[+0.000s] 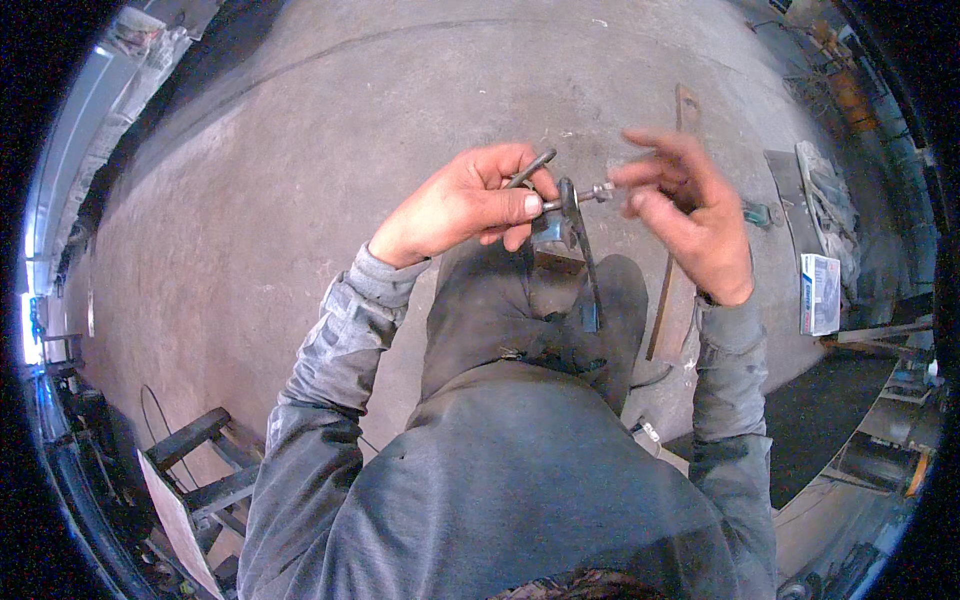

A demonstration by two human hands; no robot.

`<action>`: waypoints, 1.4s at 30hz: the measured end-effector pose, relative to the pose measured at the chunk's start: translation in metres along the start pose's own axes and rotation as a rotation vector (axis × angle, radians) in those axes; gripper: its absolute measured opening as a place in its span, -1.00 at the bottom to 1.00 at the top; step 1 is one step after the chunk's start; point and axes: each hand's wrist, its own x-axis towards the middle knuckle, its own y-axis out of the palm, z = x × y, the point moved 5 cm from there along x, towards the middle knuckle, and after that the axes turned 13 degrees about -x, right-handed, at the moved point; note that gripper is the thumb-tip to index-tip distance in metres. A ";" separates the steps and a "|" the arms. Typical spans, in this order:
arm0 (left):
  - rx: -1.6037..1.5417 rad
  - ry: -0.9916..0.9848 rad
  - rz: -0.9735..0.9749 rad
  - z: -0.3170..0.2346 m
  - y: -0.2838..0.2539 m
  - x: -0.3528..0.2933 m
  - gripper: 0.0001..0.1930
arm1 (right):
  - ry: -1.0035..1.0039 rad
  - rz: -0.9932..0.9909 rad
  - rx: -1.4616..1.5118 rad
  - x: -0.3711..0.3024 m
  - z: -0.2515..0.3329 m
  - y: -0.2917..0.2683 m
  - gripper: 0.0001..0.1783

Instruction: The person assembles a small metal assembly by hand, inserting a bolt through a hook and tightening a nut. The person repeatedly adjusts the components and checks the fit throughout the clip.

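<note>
My left hand (468, 203) is closed in front of my lap, pinching a dark metal rod piece (534, 167) between thumb and fingers. One end of the rod sticks up past the fingertips. To the right it runs through a dark ring-like part (568, 197) and ends in a nut-like tip (602, 192). From the ring part a long thin dark bar (590, 270) hangs toward my knees. Beside that tip, my right hand (700, 220) is open, fingers apart and slightly blurred; I cannot tell whether a fingertip touches it. Something blue (550, 232) shows beneath the rod.
A flat rusty bar (686, 110) lies on the concrete floor (400, 100) ahead right. Further right are a green tool (758, 213), a white and blue box (820, 293) and a crumpled grey cloth (828, 195). A dark frame (205, 460) stands at lower left.
</note>
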 end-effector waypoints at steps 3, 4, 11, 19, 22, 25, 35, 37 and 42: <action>-0.034 0.007 0.012 0.000 0.000 -0.001 -0.78 | 0.036 -0.045 0.027 -0.001 -0.003 0.001 -0.50; -0.034 0.013 0.005 0.000 0.000 -0.001 -0.78 | -0.010 -0.083 -0.001 -0.001 -0.002 0.001 -0.50; -0.057 0.042 -0.029 0.010 -0.012 -0.003 -0.76 | 0.070 0.029 0.116 -0.006 0.001 -0.003 -0.46; -0.051 0.020 -0.010 0.005 -0.010 -0.005 -0.80 | 0.014 -0.011 0.170 0.000 -0.004 -0.006 -0.44; -0.068 0.029 -0.027 0.007 -0.014 -0.004 -0.80 | -0.163 -0.026 -0.029 0.005 0.001 0.010 -0.49; -0.059 0.025 -0.004 0.007 -0.012 -0.006 -0.79 | -0.106 0.012 -0.104 0.006 0.003 0.018 -0.53; -0.035 0.034 -0.063 0.006 -0.010 -0.008 -0.81 | -0.154 -0.006 -0.194 0.008 0.008 0.024 -0.61; 0.026 0.050 -0.099 0.003 -0.006 -0.009 -0.81 | -0.097 -0.059 -0.201 0.009 0.011 0.026 -0.62; 0.054 0.155 -0.087 0.000 0.008 -0.007 -0.80 | 0.403 0.151 0.103 0.019 -0.004 0.024 -0.66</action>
